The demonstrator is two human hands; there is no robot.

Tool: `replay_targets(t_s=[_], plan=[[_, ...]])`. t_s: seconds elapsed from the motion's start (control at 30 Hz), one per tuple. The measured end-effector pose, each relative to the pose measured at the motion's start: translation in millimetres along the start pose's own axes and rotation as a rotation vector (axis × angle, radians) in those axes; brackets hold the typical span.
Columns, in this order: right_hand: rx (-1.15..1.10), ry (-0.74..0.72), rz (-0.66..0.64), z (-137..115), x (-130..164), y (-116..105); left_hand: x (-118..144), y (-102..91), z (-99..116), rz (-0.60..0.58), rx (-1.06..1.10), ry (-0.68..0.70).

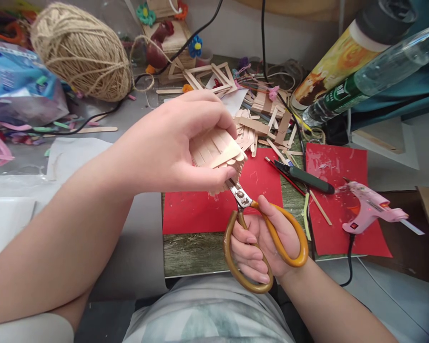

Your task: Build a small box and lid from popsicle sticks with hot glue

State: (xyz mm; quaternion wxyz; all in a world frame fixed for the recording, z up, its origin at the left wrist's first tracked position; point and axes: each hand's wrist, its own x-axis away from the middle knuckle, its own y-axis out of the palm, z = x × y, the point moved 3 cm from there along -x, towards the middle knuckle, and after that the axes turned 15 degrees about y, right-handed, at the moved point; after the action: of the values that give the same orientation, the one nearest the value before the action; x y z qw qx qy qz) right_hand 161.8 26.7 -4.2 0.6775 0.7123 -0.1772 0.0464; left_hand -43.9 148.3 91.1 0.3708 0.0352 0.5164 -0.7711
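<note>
My left hand (178, 147) is closed around a piece built of pale popsicle sticks (216, 147), holding it tilted above a red sheet (196, 214). In my right hand (253, 243) is a pair of scissors (296, 238) with orange-brown looped handles; thumb and fingers pass through the loops. The scissors' blades point up toward the stick piece, and their tips are hidden behind it and my left thumb. Whether the blades are cutting into a stick cannot be made out.
A pink hot glue gun (372, 207) rests on a second red sheet (336, 162) at right, beside a utility knife (311, 181). Loose popsicle sticks (250, 126) pile up behind my hands. A twine ball (80, 52) lies back left; a plastic bottle (375, 71) stands back right. Black cables cross the table.
</note>
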Motion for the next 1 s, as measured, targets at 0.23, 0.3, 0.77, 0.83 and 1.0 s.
replay_targets(t_s=[0.23, 0.3, 0.77, 0.83, 1.0], plan=[[0.028, 0.043, 0.035, 0.9, 0.7, -6.0, 2.5, 0.6, -3.7, -0.022, -0.011, -0.006], [0.022, 0.036, 0.033, -0.7, 1.6, -7.3, 2.6, 1.4, -4.0, -0.02, -0.01, -0.005], [-0.012, 0.017, 0.065, -4.5, 1.8, -8.9, 2.6, 3.5, -7.8, -0.014, -0.009, -0.031], [-0.024, 0.01, 0.077, -5.0, 1.6, -8.0, 2.6, 3.7, -7.9, -0.019, -0.019, -0.024], [-0.032, 0.005, 0.086, -6.5, 1.0, -5.3, 2.7, 4.5, -9.0, -0.035, 0.002, -0.071]])
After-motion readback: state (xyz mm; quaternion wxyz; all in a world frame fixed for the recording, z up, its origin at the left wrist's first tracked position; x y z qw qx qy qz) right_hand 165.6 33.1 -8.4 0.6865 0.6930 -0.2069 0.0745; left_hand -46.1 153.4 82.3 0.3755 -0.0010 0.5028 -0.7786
